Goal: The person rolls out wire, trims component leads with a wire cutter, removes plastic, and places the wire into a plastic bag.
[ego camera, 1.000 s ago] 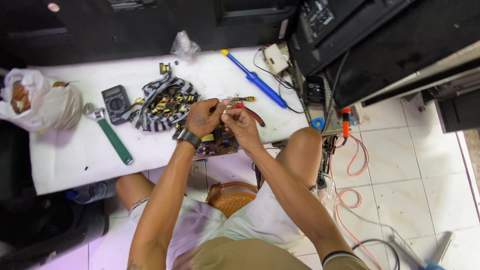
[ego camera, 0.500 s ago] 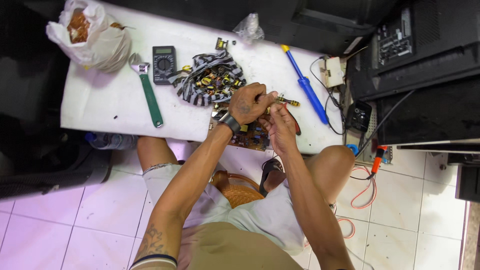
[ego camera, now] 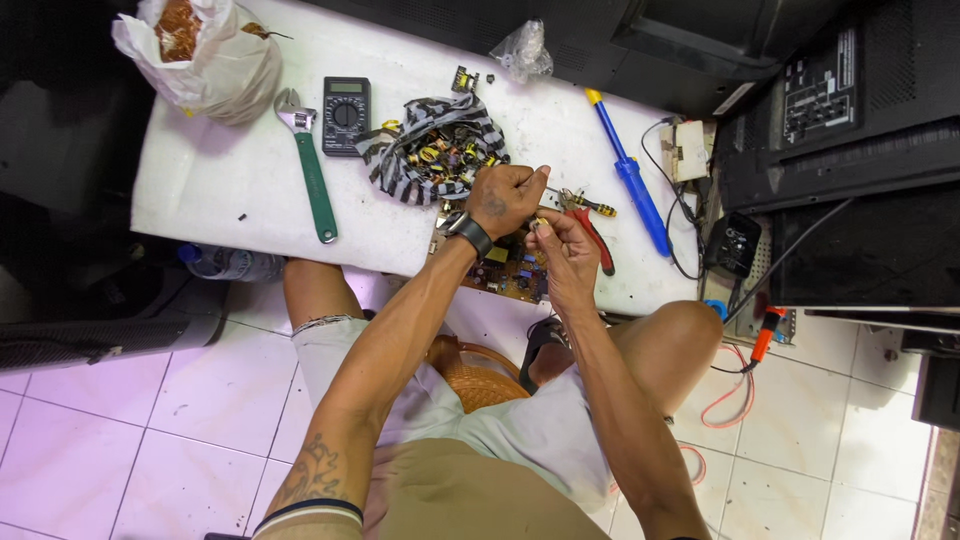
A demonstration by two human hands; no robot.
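Red-handled pliers (ego camera: 590,225) lie slanted on the white surface (ego camera: 210,180), handles toward the person. Both hands, left hand (ego camera: 505,197) and right hand (ego camera: 562,245), stay pinched shut on something tiny, too small to tell.

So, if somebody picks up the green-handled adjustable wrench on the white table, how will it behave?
The adjustable wrench looks rigid, with a metal head, so it is probably heavy for its size and head-heavy. It lies flat on the white table, so it should slide, not roll. The green handle seems coated, likely not slippery.
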